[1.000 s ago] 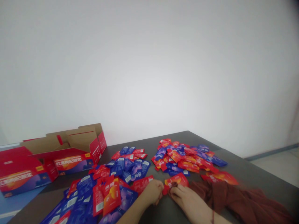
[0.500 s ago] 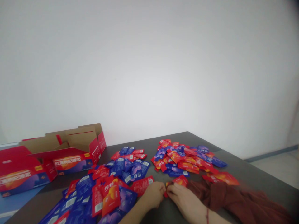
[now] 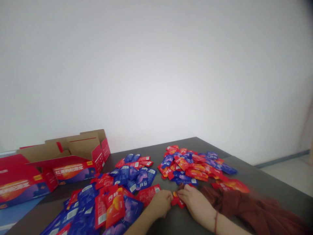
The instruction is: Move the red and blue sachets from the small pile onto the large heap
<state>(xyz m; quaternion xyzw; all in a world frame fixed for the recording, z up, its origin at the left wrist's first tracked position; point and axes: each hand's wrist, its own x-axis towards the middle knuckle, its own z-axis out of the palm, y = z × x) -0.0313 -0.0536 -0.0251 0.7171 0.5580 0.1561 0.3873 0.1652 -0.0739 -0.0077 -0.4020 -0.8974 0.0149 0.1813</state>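
Low in the middle of the view, a red sachet (image 3: 178, 200) lies on the dark table between my two hands. My left hand (image 3: 161, 203) is closed, with its thumb and fingertips pinching the sachet's left edge. A brown cloth (image 3: 234, 204) runs from under my right hand (image 3: 195, 202) toward the lower right. The right fingers are bent over a bunched end of that cloth and press at the sachet's right side, covering part of it. Just left of my left hand is another red sachet (image 3: 148, 195).
A heap of red and blue sachets (image 3: 193, 164) lies beyond my right hand. More sachets (image 3: 116, 199) spread over the table's left side. Two open red cardboard boxes (image 3: 73, 169) (image 3: 22, 187) stand at the left. A white wall (image 3: 156, 81) rises behind the table.
My right hand has shifted slightly up and to the right, uncovering more of the red sachet near its fingertips. My left hand keeps almost the same place.
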